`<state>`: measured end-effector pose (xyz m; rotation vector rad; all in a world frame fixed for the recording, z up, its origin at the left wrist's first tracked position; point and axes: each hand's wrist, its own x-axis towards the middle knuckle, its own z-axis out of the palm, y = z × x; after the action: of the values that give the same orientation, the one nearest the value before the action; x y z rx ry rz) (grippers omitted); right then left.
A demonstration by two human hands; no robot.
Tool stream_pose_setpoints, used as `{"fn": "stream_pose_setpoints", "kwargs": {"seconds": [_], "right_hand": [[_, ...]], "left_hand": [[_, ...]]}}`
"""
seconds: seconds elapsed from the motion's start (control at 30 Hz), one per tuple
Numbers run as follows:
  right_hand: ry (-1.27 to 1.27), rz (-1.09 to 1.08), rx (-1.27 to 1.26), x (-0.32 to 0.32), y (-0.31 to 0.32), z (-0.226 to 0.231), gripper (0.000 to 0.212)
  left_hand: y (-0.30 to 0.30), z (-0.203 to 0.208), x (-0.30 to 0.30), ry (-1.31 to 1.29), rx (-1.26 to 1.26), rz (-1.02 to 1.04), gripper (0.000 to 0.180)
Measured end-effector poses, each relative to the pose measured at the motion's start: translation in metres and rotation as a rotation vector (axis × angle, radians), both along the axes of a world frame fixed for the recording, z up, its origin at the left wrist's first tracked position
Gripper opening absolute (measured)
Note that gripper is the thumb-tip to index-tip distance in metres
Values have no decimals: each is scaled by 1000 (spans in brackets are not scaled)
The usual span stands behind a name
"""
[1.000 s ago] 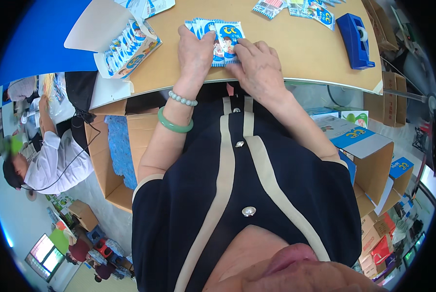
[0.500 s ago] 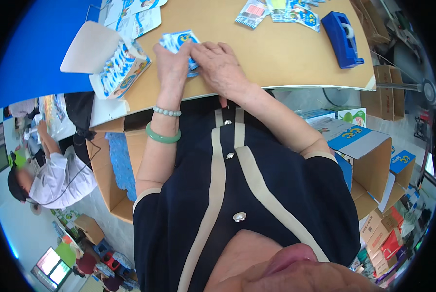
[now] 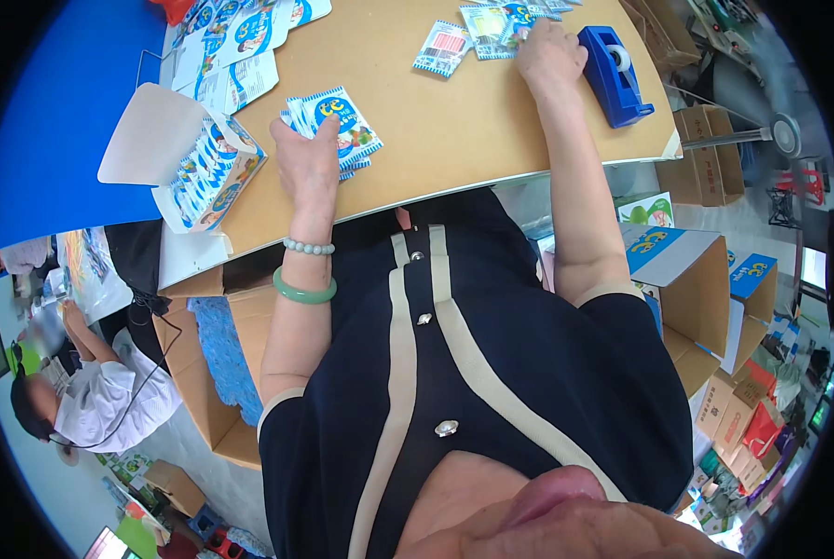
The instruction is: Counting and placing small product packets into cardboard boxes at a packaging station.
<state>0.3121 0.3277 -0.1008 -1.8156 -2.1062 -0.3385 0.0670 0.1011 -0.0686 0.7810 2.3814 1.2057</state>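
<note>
My left hand [image 3: 307,163] is closed on a small stack of blue and white sachets [image 3: 350,126], thumb on top, just above the table's near edge. At the far right my right hand [image 3: 552,61] reaches over several loose sachets [image 3: 492,28]. Its fingers are stretched and slightly apart, and they touch or cover one sachet there; the fingertips are partly hidden. A single sachet [image 3: 442,48] with a pink patch lies left of that group. To the left of my left hand, an open carton [image 3: 235,186] stands tilted, packed with a row of sachets.
A blue tape dispenser [image 3: 613,79] stands right beside my right hand. Flattened printed cartons [image 3: 249,79] lie at the far left of the table [image 3: 426,126]. Open cardboard boxes [image 3: 697,289] stand below the table on the right. Another person [image 3: 109,391] sits at the left.
My right hand has left the stack and moved right to the loose sachets. My left hand keeps the stack, now more exposed. The view has shifted slightly.
</note>
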Motion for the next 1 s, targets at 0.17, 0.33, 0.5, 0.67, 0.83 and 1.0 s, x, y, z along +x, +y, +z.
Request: {"fn": "stream_pose_setpoints", "kwargs": {"seconds": [0.17,0.33,0.5,0.67,0.83,1.0], "right_hand": [[149,-31,-348,-2,-34,20,30],[779,60,-366,-17,-37,25,39],[918,1,-474,-56,1,9,35],[366,-224,-131,-87,-23,5,33],[720,22,-339,-68,-21,2,28],[1029,377,-603,-68,-91,72,22]], "left_hand": [[-8,2,-16,44,-65,17,59],[-19,0,-27,102,-74,6,50],[-25,11,-28,42,-60,-13,56],[-37,11,-36,58,-96,-14,54],[-43,14,-41,52,-93,-23,53],[-51,8,-47,60,-117,-12,52]]}}
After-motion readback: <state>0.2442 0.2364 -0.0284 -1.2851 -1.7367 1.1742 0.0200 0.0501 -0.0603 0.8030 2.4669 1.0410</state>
